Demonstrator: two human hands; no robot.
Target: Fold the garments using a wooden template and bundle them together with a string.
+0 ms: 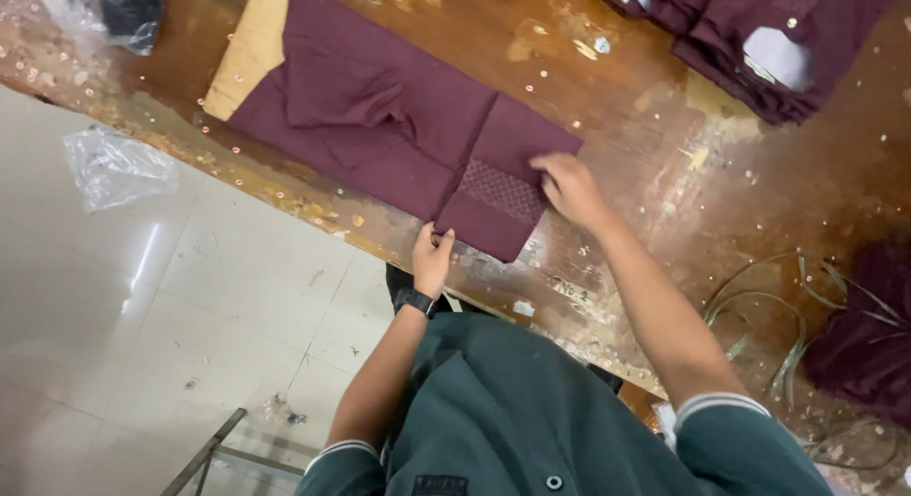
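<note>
Maroon shirt (380,126) lies on worn wooden table (617,107), w/ cardboard sheet (249,50) under it. Left hand (432,259) pinches shirt's near hem corner; right hand (567,187) presses flat on shirt's folded edge, holding nothing. Risk: near corner overhangs table edge, so fold could slip/skew if pinch loosens.

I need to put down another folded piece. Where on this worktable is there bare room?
The widest bare patch of the wooden table lies between the maroon garment under both hands and the stack of folded maroon garments. The right end is crowded with loose straps and a maroon heap.
</note>
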